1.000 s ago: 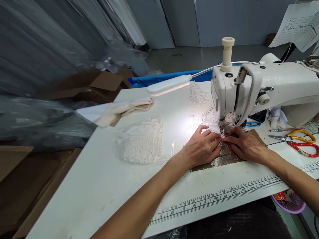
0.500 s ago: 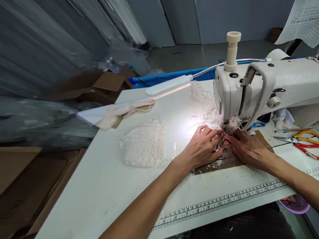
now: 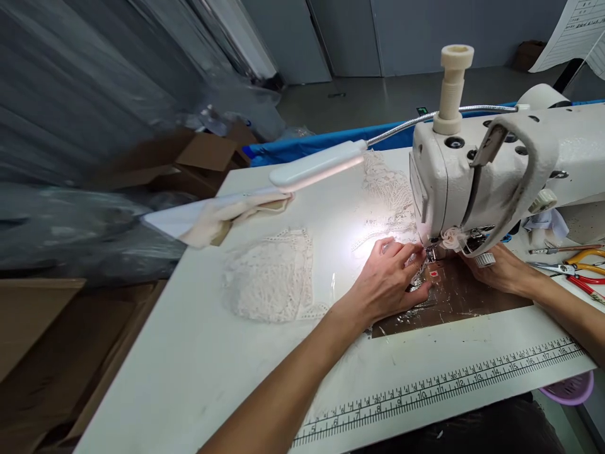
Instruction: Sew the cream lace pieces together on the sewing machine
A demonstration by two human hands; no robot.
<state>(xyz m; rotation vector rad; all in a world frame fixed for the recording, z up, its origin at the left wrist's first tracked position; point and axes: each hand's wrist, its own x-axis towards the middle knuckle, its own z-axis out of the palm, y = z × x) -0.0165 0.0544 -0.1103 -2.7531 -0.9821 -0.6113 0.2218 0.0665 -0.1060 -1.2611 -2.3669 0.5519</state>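
Note:
My left hand (image 3: 387, 280) rests on the sewing table (image 3: 198, 353), fingers curled and pressed on a small piece of white lace (image 3: 418, 272) right at the needle (image 3: 431, 253) of the white sewing machine (image 3: 496, 170). My right hand (image 3: 503, 270) lies to the right, behind the presser foot. The machine head hides its fingertips. A brown taped patch (image 3: 454, 302) lies under both hands.
A lace piece (image 3: 271, 277) lies on the table to the left, more lace (image 3: 385, 186) behind the needle. A gooseneck lamp (image 3: 316, 167) shines on the work. Scissors and snips (image 3: 579, 265) lie at the far right. A ruler strip (image 3: 439, 391) runs along the front edge. Cardboard boxes (image 3: 189, 161) stand beyond.
My right hand has slid away from the left hand, right and back behind the presser foot. My left hand has stayed at the needle. The camera has shifted left.

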